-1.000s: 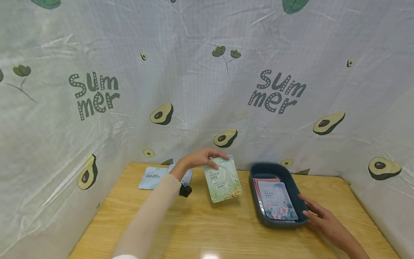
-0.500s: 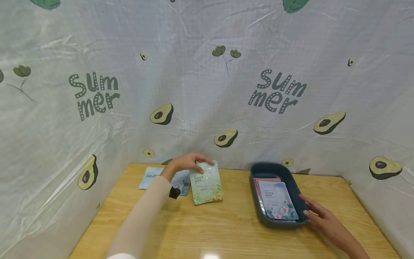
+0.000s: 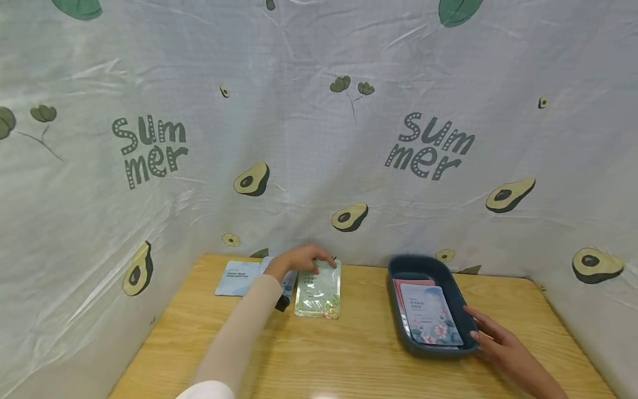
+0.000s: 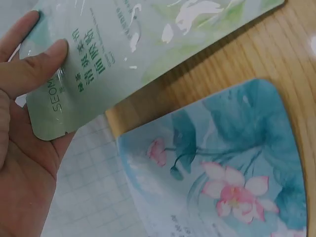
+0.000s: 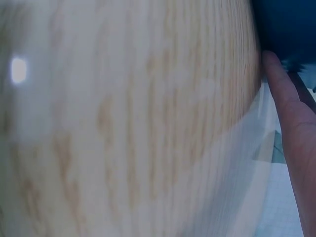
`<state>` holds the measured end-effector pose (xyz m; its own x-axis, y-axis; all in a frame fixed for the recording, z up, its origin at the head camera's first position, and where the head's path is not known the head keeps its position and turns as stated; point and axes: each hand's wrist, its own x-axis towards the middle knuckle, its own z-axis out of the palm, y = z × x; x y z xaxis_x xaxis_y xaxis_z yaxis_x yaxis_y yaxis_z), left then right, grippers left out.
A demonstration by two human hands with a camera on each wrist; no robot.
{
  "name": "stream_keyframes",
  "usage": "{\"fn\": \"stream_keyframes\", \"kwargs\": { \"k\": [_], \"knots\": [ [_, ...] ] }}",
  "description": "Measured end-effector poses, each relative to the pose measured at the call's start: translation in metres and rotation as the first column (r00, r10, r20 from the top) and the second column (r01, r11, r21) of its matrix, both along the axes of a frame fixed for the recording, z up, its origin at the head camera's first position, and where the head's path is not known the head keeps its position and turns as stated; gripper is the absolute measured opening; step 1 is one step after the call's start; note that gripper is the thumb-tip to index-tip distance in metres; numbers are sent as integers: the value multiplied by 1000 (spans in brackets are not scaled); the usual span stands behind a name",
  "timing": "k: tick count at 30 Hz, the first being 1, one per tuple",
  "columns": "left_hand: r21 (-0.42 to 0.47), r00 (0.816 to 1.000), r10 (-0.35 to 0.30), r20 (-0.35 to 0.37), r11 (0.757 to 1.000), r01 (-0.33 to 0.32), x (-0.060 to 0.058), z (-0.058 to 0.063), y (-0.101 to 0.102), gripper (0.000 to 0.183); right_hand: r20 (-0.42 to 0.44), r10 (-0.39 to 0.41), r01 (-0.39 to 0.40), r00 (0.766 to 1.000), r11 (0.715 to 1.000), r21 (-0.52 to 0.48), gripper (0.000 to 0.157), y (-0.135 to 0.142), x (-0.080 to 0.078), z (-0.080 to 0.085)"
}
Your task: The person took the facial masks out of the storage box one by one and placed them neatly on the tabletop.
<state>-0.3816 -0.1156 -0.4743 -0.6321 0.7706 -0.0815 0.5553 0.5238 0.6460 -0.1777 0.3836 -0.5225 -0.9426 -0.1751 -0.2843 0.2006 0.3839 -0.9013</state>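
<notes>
My left hand (image 3: 301, 259) pinches the top end of a green face mask packet (image 3: 317, 296), thumb on its printed front and fingers at the edge and behind, as the left wrist view shows. The packet lies low over the table. Just left of it is a blue packet with pink lotus flowers (image 4: 232, 163), partly hidden by my wrist in the head view. On the right, my right hand (image 3: 503, 343) touches the outer rim of a dark blue tray (image 3: 405, 339) with fairly straight fingers. Inside the tray, a lotus-printed packet (image 3: 431, 316) overlaps a pink packet (image 3: 399, 296).
A pale blue packet (image 3: 236, 279) lies at the table's back left. The wooden table (image 3: 349, 360) is backed by a white curtain (image 3: 309, 122) printed with avocados, which also runs along both sides.
The left hand has carried the green face mask packet leftward from near the tray and lowered it beside the blue packets. The right hand stays at the tray's rim.
</notes>
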Motion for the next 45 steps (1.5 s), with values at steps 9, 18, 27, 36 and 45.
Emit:
{"fn": "stream_keyframes", "kwargs": {
  "k": [9, 18, 27, 36, 45],
  "knots": [
    [-113, 985, 30, -168, 992, -49, -7, -12, 4, 51, 1, 4, -4, 1000, 1000, -20, 66, -2, -1, 0],
    [-100, 949, 39, -312, 992, -74, -10, -23, 3, 36, 3, 2, -2, 1000, 1000, -30, 66, -2, 1, 5],
    [-107, 923, 97, -372, 983, -147, 9, -21, -2, 36, -2, -16, 16, 1000, 1000, -4, 68, -2, 0, 1],
    [-223, 948, -49, -316, 975, -24, 43, -28, -10, 31, 23, -19, 20, 1000, 1000, -15, 70, 0, 6, -4],
    [-180, 938, -50, -343, 984, -13, 50, -25, -15, 30, 4, 2, -2, 1000, 1000, -4, 69, -1, 3, 2]
  ]
}}
